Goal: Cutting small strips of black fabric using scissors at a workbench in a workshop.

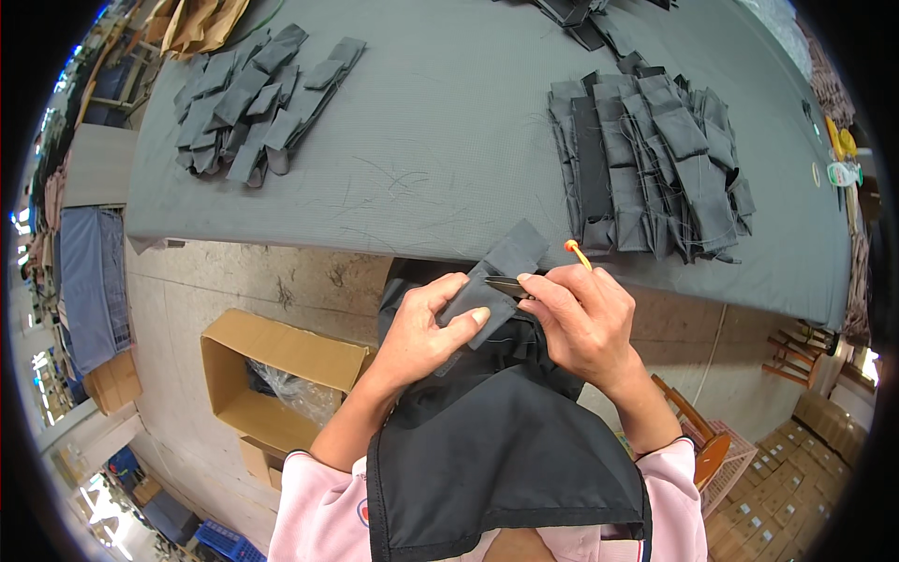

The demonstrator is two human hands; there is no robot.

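My left hand (433,328) grips a dark grey fabric strip (510,251) between thumb and fingers, just off the near edge of the table. My right hand (588,323) is closed around what look like small thread snips (507,285). Their dark metal tips lie against the strip, close to my left fingers. A thin yellow piece with an orange end (574,249) sticks up from behind my right fingers; the rest of it is hidden. Below my hands spreads a black apron (510,450).
A grey cloth covers the table (431,122), with loose threads (403,175) on it. One pile of dark strips (243,103) lies far left, a larger pile (651,164) on the right. An open cardboard box (281,342) stands on the floor at left. A wooden chair (712,450) is at lower right.
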